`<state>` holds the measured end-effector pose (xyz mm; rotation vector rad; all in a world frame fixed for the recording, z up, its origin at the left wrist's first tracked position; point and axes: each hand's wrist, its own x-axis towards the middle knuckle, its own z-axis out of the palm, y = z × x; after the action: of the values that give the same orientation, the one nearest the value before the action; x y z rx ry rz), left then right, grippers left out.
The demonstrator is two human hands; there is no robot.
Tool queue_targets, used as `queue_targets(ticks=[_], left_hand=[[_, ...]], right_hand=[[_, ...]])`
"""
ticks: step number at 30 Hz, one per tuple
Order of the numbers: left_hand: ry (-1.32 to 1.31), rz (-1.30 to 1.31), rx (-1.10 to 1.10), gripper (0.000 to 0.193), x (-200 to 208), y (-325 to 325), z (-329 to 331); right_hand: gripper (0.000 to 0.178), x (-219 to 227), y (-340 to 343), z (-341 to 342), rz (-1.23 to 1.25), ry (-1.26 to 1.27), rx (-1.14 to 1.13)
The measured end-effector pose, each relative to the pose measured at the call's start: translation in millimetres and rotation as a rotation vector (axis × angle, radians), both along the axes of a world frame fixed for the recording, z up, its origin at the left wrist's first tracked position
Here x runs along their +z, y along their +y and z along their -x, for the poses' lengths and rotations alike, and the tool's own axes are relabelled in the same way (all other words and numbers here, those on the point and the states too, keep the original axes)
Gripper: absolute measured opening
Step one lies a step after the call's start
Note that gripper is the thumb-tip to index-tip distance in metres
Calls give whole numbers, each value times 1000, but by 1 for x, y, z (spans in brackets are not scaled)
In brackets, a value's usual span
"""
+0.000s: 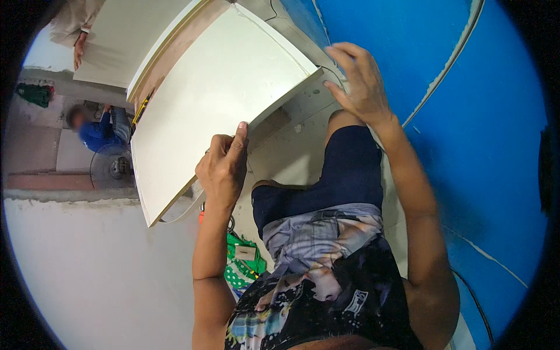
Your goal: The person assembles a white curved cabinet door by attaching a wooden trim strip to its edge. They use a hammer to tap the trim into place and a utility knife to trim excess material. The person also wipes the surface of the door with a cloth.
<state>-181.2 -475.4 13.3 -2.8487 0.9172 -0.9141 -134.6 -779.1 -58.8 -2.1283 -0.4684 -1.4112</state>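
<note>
A large white panel [221,87] lies in front of me, slanting from the lower left to the upper right. My left hand [221,172] is closed on its near edge, the thumb on top and the other fingers curled, partly hidden. Just beyond the panel's right corner is my right hand [363,87], its fingers apart and nothing in them. A small gap shows between that hand and the corner. Under the panel's left end hangs a thin, curved white strip [185,211].
A tall blue surface [490,146] stands close on my right. More white boards [125,41] are behind the panel, with another person's hand [79,51] beside them. A person in blue [100,133] is near a fan [114,167] at left. Green cloth [238,273] lies by my left arm.
</note>
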Motion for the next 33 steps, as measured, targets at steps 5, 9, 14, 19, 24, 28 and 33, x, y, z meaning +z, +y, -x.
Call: queue_targets(ticks=[5, 9, 14, 19, 24, 28, 33], left_hand=[[-8, -29, 6, 49, 0, 3, -3], [6, -30, 10, 48, -2, 4, -3], [7, -10, 12, 43, 4, 5, 2], [-114, 10, -51, 47, -1, 36, 7], [-209, -27, -118, 47, -10, 58, 5], [-235, -10, -150, 46, -15, 59, -1], [-263, -33, -149, 44, -12, 61, -5]], right_hand=[[56, -20, 14, 11, -53, -21, -51], [35, 1, 50, 17, 201, -149, 21], [23, 11, 91, 5, 298, -119, 176], [20, 13, 94, -3, 286, -177, 183], [17, 12, 96, -5, 331, -204, 167], [16, 12, 97, -7, 311, -192, 177], [17, 18, 96, -4, 330, -149, 183]])
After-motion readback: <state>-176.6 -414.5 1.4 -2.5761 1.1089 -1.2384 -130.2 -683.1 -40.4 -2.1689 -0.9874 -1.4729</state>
